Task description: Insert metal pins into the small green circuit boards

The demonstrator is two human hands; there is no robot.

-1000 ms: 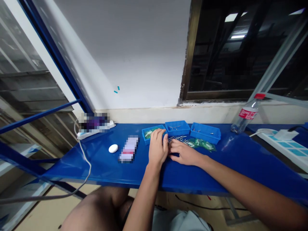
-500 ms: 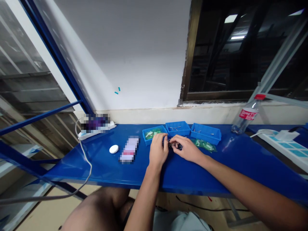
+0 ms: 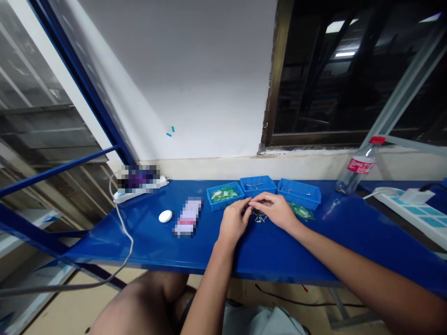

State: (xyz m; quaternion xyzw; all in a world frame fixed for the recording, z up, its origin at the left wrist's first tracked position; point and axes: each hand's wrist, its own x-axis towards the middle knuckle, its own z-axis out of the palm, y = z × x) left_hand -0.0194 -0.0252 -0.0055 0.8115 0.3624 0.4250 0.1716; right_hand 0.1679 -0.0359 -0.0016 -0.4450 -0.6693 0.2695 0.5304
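Note:
My left hand (image 3: pixel 233 219) and my right hand (image 3: pixel 277 210) meet at their fingertips just above the blue table (image 3: pixel 279 253). Each has its thumb and fingers drawn together in a pinch; whatever lies between them is too small and hidden to name. Under and beside my right fingers is a loose pile of small metal pieces (image 3: pixel 260 217), like screws or rivets. Behind my left hand stands a blue bin (image 3: pixel 217 205) holding green packets (image 3: pixel 226 192). A second blue bin (image 3: pixel 247 190) and a third blue bin (image 3: pixel 303 199) contain a few thin metal pieces.
Green packets (image 3: pixel 302 211) lie right of my right hand. To the left are a pixelated phone-like object (image 3: pixel 188 217), a round white object (image 3: pixel 165 216) and a power strip (image 3: pixel 139 191) with a cable. A bottle (image 3: pixel 361 165) and another power strip (image 3: pixel 414 209) stand right.
My hands have shifted and their fingertips now touch, a little higher up. The pile of metal pieces and the green packets in the left bin show more plainly.

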